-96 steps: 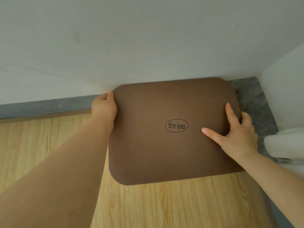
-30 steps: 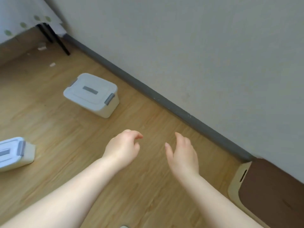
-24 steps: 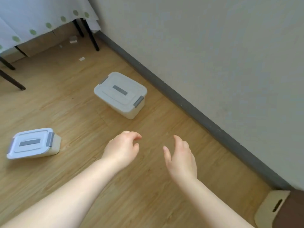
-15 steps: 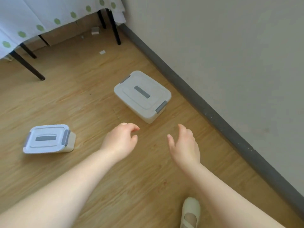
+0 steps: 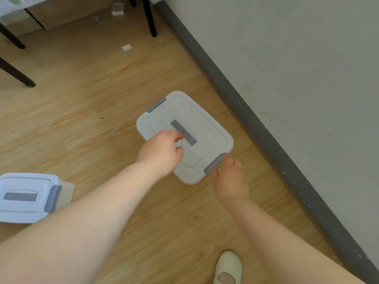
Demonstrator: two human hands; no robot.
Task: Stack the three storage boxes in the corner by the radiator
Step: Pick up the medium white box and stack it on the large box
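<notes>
A white storage box (image 5: 207, 138) with a grey lid handle and grey side clips sits on the wood floor near the wall. My left hand (image 5: 162, 152) hovers over the near left part of its lid, fingers loosely curled and holding nothing. My right hand (image 5: 230, 179) is at the box's near end, its fingertips by the grey clip (image 5: 214, 163); I cannot tell whether they touch it. A smaller white box (image 5: 26, 197) with grey clips lies on the floor at the left edge. The brown-lidded box is out of view.
A grey skirting board (image 5: 272, 140) and a pale wall run diagonally along the right. Black table legs (image 5: 149, 19) stand at the top, with paper scraps (image 5: 126, 47) on the floor. A cream shoe (image 5: 227, 267) shows at the bottom.
Earlier both hands left the brown-lidded box in the corner and the view swung left. In the last half second both hands reached forward to the white box by the wall.
</notes>
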